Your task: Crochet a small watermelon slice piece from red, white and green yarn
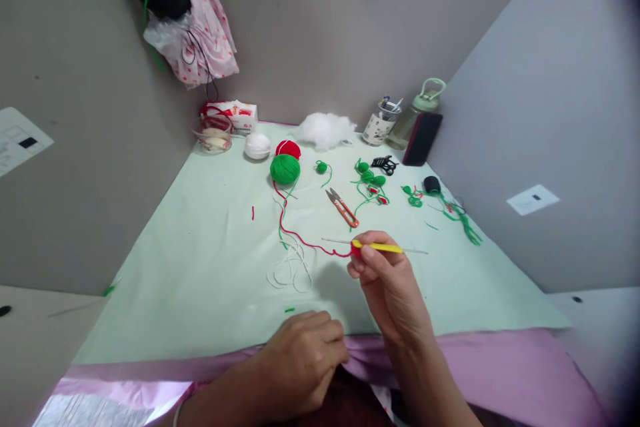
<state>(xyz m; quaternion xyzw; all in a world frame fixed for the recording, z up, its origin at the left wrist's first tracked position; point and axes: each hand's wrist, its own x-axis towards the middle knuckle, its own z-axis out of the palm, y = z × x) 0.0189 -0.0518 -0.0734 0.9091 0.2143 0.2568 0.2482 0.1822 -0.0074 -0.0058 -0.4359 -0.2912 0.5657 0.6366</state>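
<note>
My right hand [387, 273] pinches a crochet hook [385, 247] with a yellow handle and thin metal ends, held level above the table. A small piece of red crochet [355, 248] sits between the same fingertips. From it a red yarn strand [313, 245] runs left and back to a red yarn ball [289, 149], partly behind a green yarn ball [285, 169]. My left hand [307, 353] is closed at the table's front edge, its back to me; whatever its fingers hold, if anything, is hidden. Loose white yarn [293, 270] lies beyond it.
Orange thread snips [343, 207] lie mid-table. Small green crocheted pieces [370, 177] and a black claw clip [385, 165] are behind them. White stuffing [326, 131], a pen cup [381, 124], a bottle [417, 113] and a phone [423, 139] line the back. Grey panels [525, 147] enclose the table.
</note>
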